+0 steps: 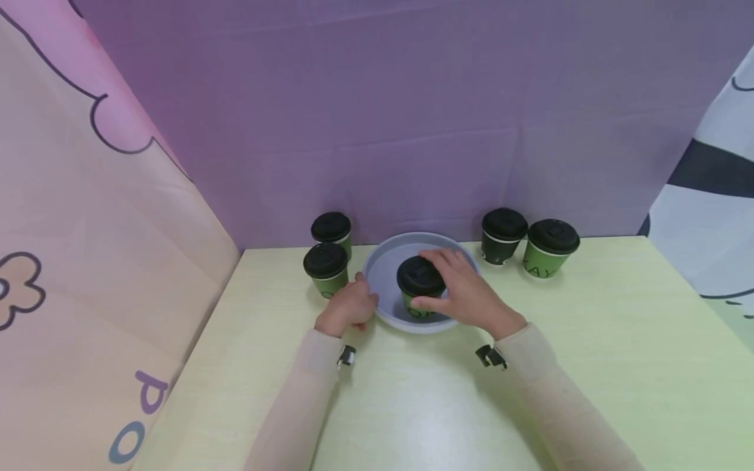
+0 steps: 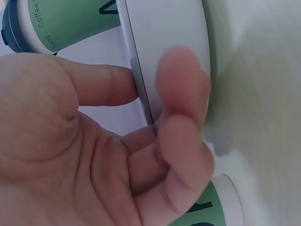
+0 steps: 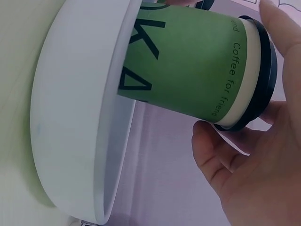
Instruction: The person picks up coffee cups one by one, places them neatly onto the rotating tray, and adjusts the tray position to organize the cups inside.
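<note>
The right hand point(image 1: 471, 299) grasps a green paper coffee cup point(image 1: 417, 282) from above, fingers curled about its black lid, a grip that likely suits a cup narrowing towards its base; that cup is inside the raised rim of the round grey tray point(image 1: 383, 271), nearer its front edge, though the rim hides the base, so I cannot tell whether it touches the tray floor; the left hand point(image 1: 349, 306) pinches the tray's left edge, thumb inside the rim and fingers point(image 2: 186, 155) against the outer wall, presumably to keep it from sliding on the worktop point(image 1: 412, 405); two more lidded cups, a front-left cup point(image 1: 327, 269) and a back-left cup point(image 1: 332, 229), stand beside the tray; to its right a black-bodied cup point(image 1: 503, 237) stands near a green-bodied cup point(image 1: 550, 248); all four are upright, perhaps set at the sides to leave the tray within reach.
</note>
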Tool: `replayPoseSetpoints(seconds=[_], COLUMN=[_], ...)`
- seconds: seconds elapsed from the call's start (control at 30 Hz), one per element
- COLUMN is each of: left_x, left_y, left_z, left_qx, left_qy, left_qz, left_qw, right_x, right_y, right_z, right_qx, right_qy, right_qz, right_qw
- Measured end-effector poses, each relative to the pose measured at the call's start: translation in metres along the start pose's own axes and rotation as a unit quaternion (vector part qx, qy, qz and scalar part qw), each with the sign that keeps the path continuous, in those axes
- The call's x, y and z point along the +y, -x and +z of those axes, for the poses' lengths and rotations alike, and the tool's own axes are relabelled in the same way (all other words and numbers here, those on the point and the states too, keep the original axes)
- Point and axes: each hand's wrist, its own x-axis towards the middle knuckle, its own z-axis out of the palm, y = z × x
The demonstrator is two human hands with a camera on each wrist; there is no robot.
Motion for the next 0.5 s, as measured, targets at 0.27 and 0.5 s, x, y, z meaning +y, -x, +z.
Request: replayPoseSetpoints(seconds=[0.27, 0.5], left_x=[0.002, -0.002], left_y=[-0.001, -0.005], left_z=[0.001, 0.003], left_qx=[0.011, 0.036], left_qy=[-0.002, 0.013], left_qz=[-0.004, 0.005], left_qw=[0.9999, 0.9992], right_x=[0.005, 0.014], right_y=[0.001, 0.001], right_z=[-0.009, -0.019], right_qx=[0.014, 0.046], right_qy=[-0.022, -0.019], right_qz=[0.005, 0.008], right_qw=[1.000, 0.999])
